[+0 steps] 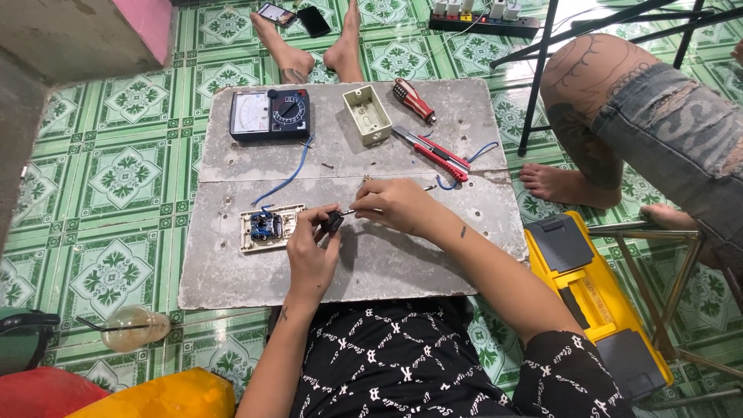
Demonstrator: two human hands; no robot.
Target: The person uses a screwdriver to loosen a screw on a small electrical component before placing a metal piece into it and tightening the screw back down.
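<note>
the left hand (311,251) is closed around a small black electrical part (333,222), pinching it between thumb and fingers just above the grey concrete slab (387,267) that serves as a work surface on the green patterned tile floor (116,178). the right hand (395,205) is closed on a thin metal tool (350,211), most of it hidden in the fingers, whose tip meets the black part from the right side. just left of the left hand lies a cream rectangular switch plate (267,229) face down on the slab, with a blue module seated in it and a blue wire (288,178) running up from it toward a black and white analog multimeter (270,114) at the slab's far left. near the far middle sits an open cream plastic wall box (368,114), and to its right a screwdriver with a red and black handle (414,101) and a red utility knife (435,153), the knife lying beside a short loop of blue wire. a yellow and black toolbox (596,302) stands on the floor to the right of the slab, touching its edge or very nearly. another person's bare feet (309,54) rest at the far edge of the slab, with two phones (294,17) beyond them, and a third person's knee in torn jeans (658,116) shows at the upper right. a clear plastic cup with a straw (131,327) lies on the floor at lower left.
</note>
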